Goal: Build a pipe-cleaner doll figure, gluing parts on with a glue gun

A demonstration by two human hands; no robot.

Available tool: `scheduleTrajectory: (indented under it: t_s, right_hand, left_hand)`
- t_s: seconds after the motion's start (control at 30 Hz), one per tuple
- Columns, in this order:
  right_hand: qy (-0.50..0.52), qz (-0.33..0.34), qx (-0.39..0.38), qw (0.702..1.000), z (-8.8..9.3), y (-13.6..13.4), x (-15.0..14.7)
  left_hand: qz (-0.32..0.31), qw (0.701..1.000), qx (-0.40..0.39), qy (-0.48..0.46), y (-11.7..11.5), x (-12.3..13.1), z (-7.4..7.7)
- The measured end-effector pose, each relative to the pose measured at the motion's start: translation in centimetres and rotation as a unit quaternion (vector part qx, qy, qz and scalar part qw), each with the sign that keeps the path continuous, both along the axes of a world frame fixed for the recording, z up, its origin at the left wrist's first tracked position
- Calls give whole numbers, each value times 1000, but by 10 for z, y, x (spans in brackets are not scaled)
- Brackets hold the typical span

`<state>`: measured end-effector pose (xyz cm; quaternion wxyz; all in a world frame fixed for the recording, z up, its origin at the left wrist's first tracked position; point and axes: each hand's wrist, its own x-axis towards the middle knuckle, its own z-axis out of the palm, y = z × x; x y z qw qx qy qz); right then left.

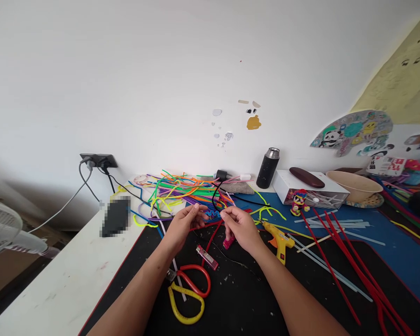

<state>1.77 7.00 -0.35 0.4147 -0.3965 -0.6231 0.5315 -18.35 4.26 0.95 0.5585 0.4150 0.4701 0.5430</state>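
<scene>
Well, at my far left a white fan [3, 221] stands beside the white tabletop [56, 284], with a wall socket [98, 160] farther back. Then the heap of colored fuzzy stems [182, 189] lies against the wall, beyond my hands. My left hand [187, 224] is narrowed, fingertips at the left end of a crimped blue stem [213, 214]; I cannot tell whether they grip it. Nearer me, scissors [200, 295] and a lighter [207, 257] rest on the black mat [238, 298]. The blue stem sits between my hands, above the mat, and my right hand [241, 226] pinches its right end between thumb and finger. Rightward come a yellow glue gun [282, 240], a small colorful figure [298, 203] before a white box [283, 187], pale glue sticks [353, 224] and long red stems [357, 265].
</scene>
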Motion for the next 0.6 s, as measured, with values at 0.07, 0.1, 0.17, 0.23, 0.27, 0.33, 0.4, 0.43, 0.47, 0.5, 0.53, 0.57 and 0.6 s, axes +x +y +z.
scheduleTrajectory:
  t_s: [0.07,0.1,0.17,0.23,0.27,0.33,0.4,0.43,0.47,0.5,0.53,0.57,0.6]
  right_hand:
    - [-5,0,1,1000,1,-1,0]
    - [-8,1,0,1000,2,-2,0]
    - [-15,3,-1,1000,3,-2,-1]
    - [-18,5,-1,1000,4,-3,-2]
    - [-18,7,-1,1000,4,-3,-2]
    - [-17,10,-1,1000,5,-3,-2]
    - [-17,12,-2,1000,5,-3,-2]
    - [-17,14,-2,1000,5,-3,-2]
    - [-16,16,-2,1000,5,-4,-2]
    - [-16,18,-2,1000,5,-4,-2]
    - [-17,20,-1,1000,4,-4,-2]
    - [-17,21,0,1000,4,-4,-2]
    - [-18,22,1,1000,3,-4,-2]
  left_hand:
    - [1,1000,2,5,0,-1,0]
    - [1,1000,2,7,0,-1,-1]
    - [-2,1000,3,9,0,-2,-1]
    - [-5,1000,2,10,-1,-2,-1]
    - [-7,1000,2,11,-1,-2,-1]
    - [-11,1000,3,17,-2,-1,-1]
    - [-16,999,7,27,-3,-1,1]
    - [-19,999,10,32,-3,-1,2]
    - [-21,999,14,36,-4,-1,2]
    - [-25,999,19,39,-4,-1,3]
    - [-28,998,24,43,-4,-1,4]
    - [-32,998,29,47,-5,-1,4]
    - [-37,997,33,52,-5,-1,5]
